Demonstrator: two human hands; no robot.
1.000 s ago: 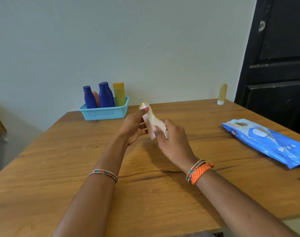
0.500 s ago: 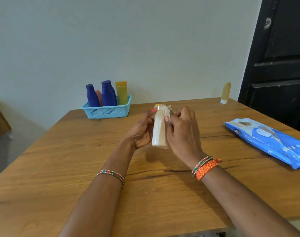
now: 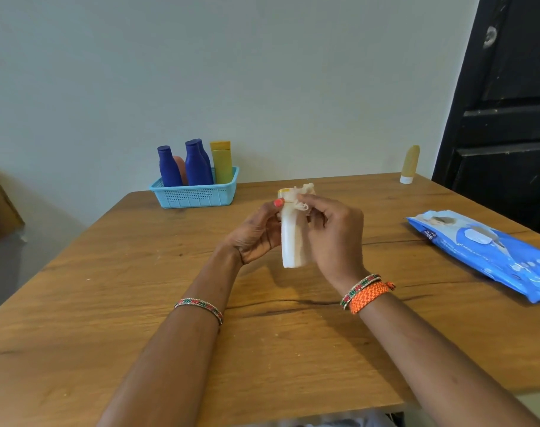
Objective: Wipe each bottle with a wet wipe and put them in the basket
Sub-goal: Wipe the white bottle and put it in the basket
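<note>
The left hand grips the white bottle upright above the surface, thumb near the yellow cap, likely so the body stays steady and exposed for cleaning. The right hand is closed on a crumpled wet wipe, pressing it against the bottle's neck and far side, where it probably rubs around the cap. Both hands are raised near the middle of the surface, within easy reach of everything. The basket sits at the far left edge, already holding several bottles upright. One small bottle stands apart at the far right, seemingly not yet wiped. The wipe pack lies to the right, handy for a fresh sheet.
</note>
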